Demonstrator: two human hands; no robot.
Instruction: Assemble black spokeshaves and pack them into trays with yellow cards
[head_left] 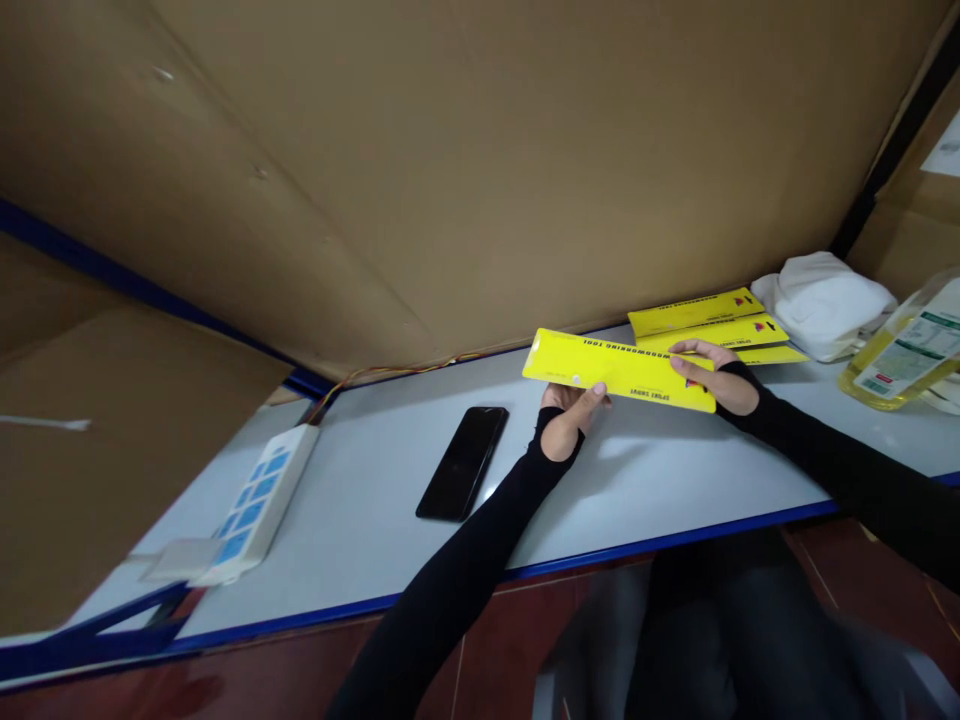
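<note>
A flat yellow packaging card (619, 369), printed "WOODWORKING TOOL" and upside down to me, is held above the table between both hands. My left hand (574, 405) grips its lower edge, with the thumb on the printed face and the fingers behind. At its right end my right hand (716, 374) pinches the card, thumb in front and fingers at the top edge. Several more yellow cards (694, 313) lie overlapping on the table just behind my right hand. A black smartphone (463, 463) rests on the tabletop to the left of my left hand.
A white power strip (259, 500) with blue sockets lies at the left of the white table (352, 470). Bunched white cloth (821, 300) and a bottle of yellow liquid (900, 350) are at the right. Cardboard (480, 170) walls the back; a blue rim edges the front.
</note>
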